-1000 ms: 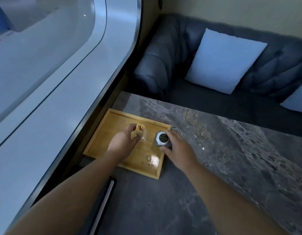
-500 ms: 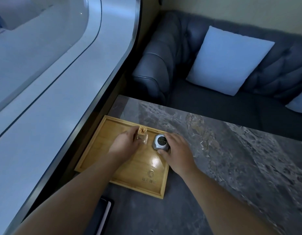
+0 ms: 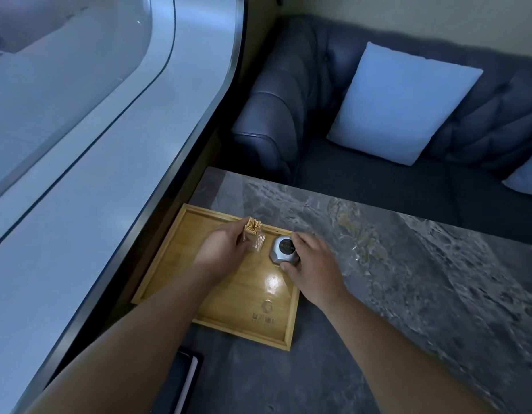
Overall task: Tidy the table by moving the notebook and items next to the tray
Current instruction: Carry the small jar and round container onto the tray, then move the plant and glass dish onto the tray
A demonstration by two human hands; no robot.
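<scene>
The tray (image 3: pixel 169 264) is glossy pale wood; the surface (image 3: pixel 408 279) is veined grey stone; the sofa (image 3: pixel 288 85) is tufted leather with a cloth cushion (image 3: pixel 402 103).

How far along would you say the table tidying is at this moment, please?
Done: nothing clearly finished. In hand: the left hand grips the clear toothpick holder and the right hand grips the small round grey device, both on the shallow wooden tray. Left: the dark notebook lies at the near table edge, short of the tray's near rim.
</scene>
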